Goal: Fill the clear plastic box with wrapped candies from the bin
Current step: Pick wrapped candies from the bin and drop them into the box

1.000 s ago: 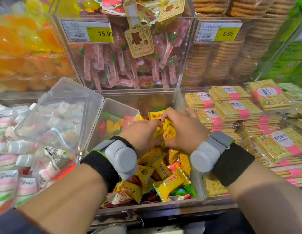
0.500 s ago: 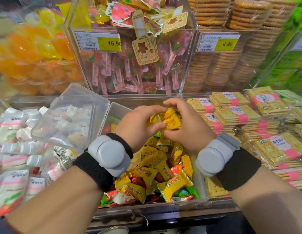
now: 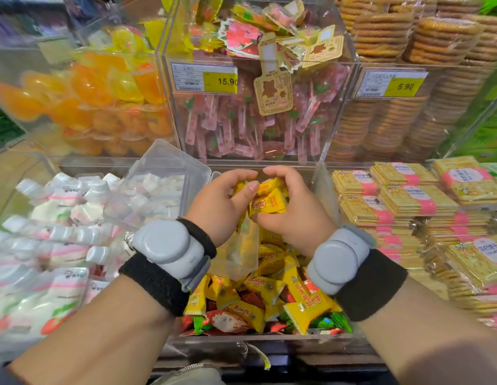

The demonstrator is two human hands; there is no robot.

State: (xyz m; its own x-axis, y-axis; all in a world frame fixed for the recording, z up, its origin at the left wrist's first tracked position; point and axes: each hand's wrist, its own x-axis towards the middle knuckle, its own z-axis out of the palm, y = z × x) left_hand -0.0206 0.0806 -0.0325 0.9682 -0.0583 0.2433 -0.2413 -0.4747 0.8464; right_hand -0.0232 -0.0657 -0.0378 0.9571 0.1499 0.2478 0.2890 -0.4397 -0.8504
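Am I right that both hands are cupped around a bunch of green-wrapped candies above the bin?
Not quite: the candies cupped between the left hand and right hand are yellow-wrapped, as the head view shows. They are held above the bin.

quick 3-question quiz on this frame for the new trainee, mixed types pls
1. True or false: both hands are cupped together around a bunch of yellow candies.
2. Which price tag is on the bin of pink lollipops: A) 6.90 B) 15.90 C) 9.90?
3. Fill in: the clear box's open lid lies over the white ____ to the left.

Key
1. True: left hand and right hand hold yellow candies above the candy bin.
2. B: tag, lollipops.
3. Pouches, under the lid.
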